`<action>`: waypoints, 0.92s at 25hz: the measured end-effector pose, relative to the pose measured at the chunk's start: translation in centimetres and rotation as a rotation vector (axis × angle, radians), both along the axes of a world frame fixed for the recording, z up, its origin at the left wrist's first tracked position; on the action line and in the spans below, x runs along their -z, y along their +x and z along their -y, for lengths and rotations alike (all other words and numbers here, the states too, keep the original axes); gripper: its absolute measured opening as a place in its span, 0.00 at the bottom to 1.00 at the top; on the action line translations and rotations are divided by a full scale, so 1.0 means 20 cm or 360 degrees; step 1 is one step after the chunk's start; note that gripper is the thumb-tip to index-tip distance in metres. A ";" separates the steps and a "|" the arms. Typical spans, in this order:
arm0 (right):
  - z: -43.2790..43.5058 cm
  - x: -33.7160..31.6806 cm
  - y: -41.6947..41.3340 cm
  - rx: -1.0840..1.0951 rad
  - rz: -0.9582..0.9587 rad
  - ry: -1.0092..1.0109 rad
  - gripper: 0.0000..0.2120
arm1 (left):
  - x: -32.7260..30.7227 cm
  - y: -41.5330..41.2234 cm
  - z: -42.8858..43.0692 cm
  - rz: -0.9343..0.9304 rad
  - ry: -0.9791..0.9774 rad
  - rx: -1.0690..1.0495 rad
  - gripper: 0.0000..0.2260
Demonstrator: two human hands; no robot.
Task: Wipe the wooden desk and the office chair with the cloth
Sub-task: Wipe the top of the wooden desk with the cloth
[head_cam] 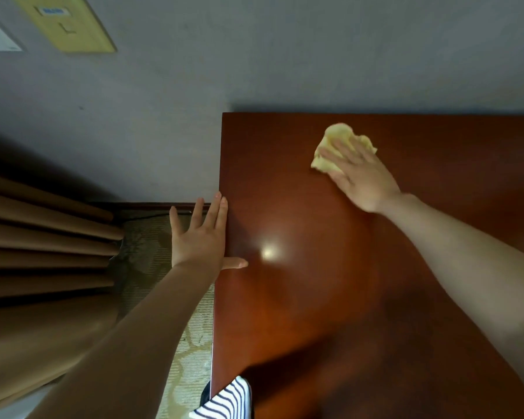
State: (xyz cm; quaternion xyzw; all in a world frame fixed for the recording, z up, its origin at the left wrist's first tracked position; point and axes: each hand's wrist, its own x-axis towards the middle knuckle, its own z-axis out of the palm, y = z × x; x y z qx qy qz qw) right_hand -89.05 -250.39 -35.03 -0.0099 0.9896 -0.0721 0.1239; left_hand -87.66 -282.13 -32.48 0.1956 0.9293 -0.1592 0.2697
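The right hand (360,176) lay flat with straight fingers, pressing the one yellow cloth (338,136) onto the far part of the single wooden counter (315,313). The cloth was bunched, its longer side running roughly left to right. The left hand (198,237), fingers spread and holding nothing, rested at the counter's left edge with its thumb on top.
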 end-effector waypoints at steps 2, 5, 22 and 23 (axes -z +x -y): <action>0.01 0.00 -0.14 0.0258 0.0010 -0.0041 0.23 | 0.01 0.00 0.00 -0.0014 0.0001 0.0003 0.53; 0.10 0.01 -0.29 0.0544 0.0059 -0.0071 0.23 | 0.00 0.00 0.00 -0.0017 0.0008 0.0008 0.53; 0.79 0.03 0.06 -0.0358 -0.0018 -0.0078 0.23 | -0.04 0.05 0.08 0.0047 0.0030 0.0103 0.51; 0.83 0.03 0.12 -0.0366 -0.0021 -0.0076 0.23 | -0.04 0.08 0.11 0.0061 0.0045 0.0133 0.51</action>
